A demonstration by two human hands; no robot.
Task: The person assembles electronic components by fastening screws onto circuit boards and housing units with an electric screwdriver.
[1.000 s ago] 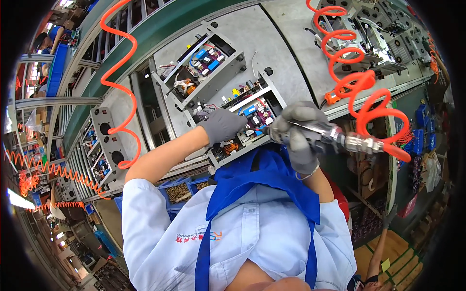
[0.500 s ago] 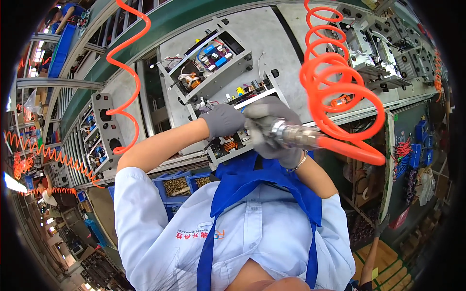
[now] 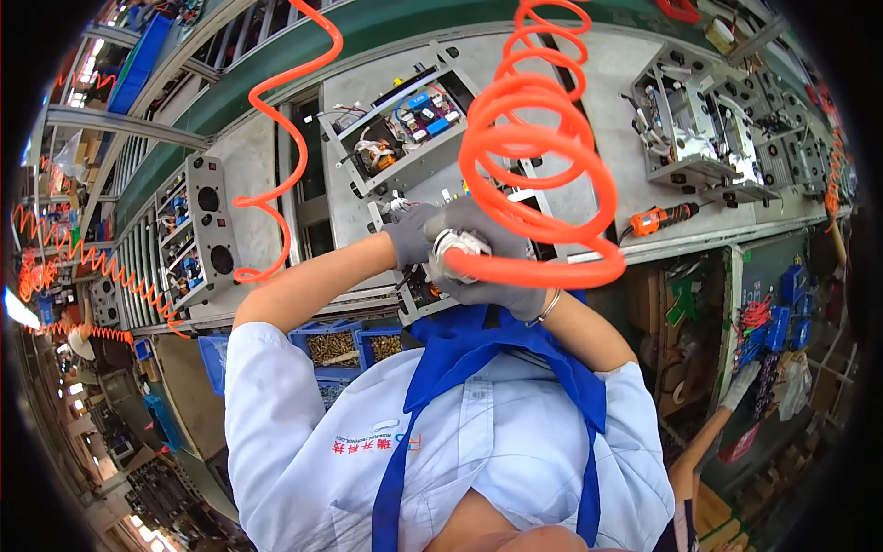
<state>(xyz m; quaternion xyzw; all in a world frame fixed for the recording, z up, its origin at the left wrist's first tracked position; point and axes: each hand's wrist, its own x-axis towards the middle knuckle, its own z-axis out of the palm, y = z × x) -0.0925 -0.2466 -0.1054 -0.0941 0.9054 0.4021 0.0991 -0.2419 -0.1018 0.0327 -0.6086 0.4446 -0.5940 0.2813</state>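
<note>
My gloved right hand (image 3: 501,241) is closed around an air tool, whose metal coupling (image 3: 457,248) points up toward me; the hand hides the tool's body and tip. A red coiled air hose (image 3: 543,138) runs from the coupling. Touching it on the left is my gloved left hand (image 3: 411,232), fingers curled; what they hold, if anything, is hidden. Both hands are over an open metal chassis (image 3: 405,296) with electronics inside, largely covered by hands and hose. Just beyond lies a second open chassis (image 3: 411,166) with a circuit board, wires and a copper coil.
An orange power screwdriver (image 3: 660,219) lies on the bench at right, near stacked metal housings (image 3: 699,129). Blue bins (image 3: 336,351) of brass-coloured screws sit below the bench edge. Another red coiled hose (image 3: 299,138) hangs at left. A co-worker's arm (image 3: 704,442) shows at lower right.
My right hand and the coupling have shifted left toward my left hand, and the hose coils swung left with them. The view has shifted slightly. The co-worker's gloved hand moved up.
</note>
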